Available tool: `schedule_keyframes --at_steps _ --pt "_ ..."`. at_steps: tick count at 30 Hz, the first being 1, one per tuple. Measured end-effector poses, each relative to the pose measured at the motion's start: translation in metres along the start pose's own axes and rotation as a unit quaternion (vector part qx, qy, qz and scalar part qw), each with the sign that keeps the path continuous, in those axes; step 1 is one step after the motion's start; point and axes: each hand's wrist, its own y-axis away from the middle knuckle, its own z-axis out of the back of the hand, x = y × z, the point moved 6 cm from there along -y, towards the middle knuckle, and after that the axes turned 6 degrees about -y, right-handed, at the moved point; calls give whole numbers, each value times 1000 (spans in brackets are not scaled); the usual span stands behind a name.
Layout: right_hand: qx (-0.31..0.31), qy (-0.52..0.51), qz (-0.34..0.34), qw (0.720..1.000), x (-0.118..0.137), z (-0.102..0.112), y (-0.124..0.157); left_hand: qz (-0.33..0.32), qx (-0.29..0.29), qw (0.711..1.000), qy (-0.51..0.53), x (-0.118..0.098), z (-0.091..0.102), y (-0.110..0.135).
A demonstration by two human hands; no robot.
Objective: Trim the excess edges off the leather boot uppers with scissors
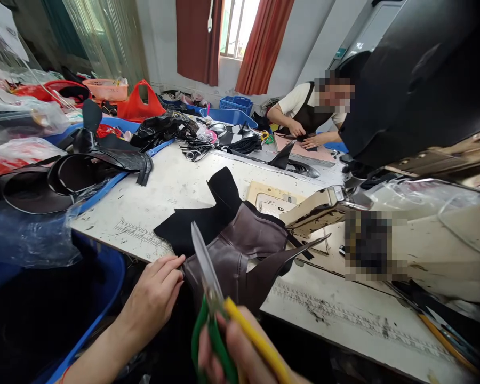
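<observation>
My right hand [240, 346] grips a pair of scissors [206, 261] by green and yellow handles. The blades point up and away from me, over a dark brown leather piece [228, 261], and look closed together. My left hand [156, 288] pinches that piece's near left edge, its thumb mostly hidden. Stitched panels of brown leather join black fabric flaps [200, 218], which spread over the table beyond. One pointed flap [288, 256] reaches right, toward the sewing machine.
A sewing machine [312, 210] stands right on the white table [164, 181], which has printed rulers. Left are a blue bin [104, 266] and curved leather parts [76, 173]. Black cords [228, 146] lie farther back. Across the table, a co-worker [308, 114] handles dark pieces.
</observation>
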Motion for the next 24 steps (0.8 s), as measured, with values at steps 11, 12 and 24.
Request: schedule_keyframes --at_steps 11,12,24 --pt "60 -36 -127 989 -50 50 -20 13 -15 997 73 1 6 4" --pt "68 -39 -129 988 -50 48 -19 12 -15 997 74 1 6 4" --pt "135 -190 -85 969 -76 26 -50 56 -6 997 43 2 4 5"
